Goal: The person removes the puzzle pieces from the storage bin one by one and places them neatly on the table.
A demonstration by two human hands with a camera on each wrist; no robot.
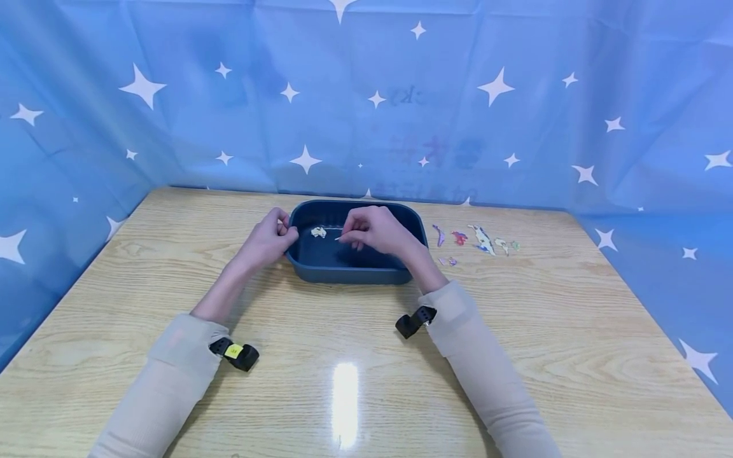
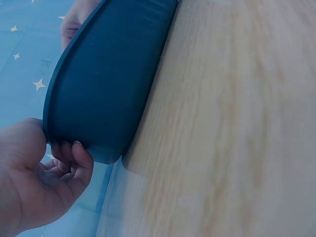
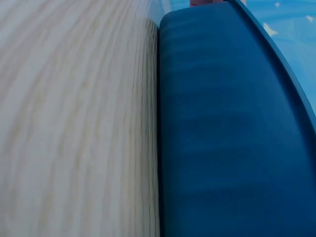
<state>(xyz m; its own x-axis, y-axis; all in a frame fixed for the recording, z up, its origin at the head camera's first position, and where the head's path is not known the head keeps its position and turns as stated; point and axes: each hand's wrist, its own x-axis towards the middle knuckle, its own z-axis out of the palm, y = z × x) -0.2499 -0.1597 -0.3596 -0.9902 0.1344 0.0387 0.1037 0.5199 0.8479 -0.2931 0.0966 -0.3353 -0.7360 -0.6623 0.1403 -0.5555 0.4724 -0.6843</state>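
Note:
A dark blue bin (image 1: 353, 275) stands on the table. At its left end the left hand (image 1: 268, 240) grips the rim between thumb and curled fingers; in the left wrist view this hand (image 2: 44, 177) has its fingertips against the bin's outer wall (image 2: 103, 84). Over the inside of the bin, the right hand (image 1: 375, 230) pinches a small, thin, pale item (image 1: 339, 238) between thumb and finger. A small whitish patterned piece (image 1: 318, 232) lies in the bin, left of the right hand. The right wrist view shows the bin's side (image 3: 222, 123) but not the right hand's fingers.
Right of the bin, on the wooden table (image 1: 515, 331), lie several small flat pieces: a purple one (image 1: 439, 235), a red one (image 1: 459, 238), a long white-and-blue one (image 1: 483, 240) and a pale green one (image 1: 515, 245). A blue curtain with white stars hangs behind.

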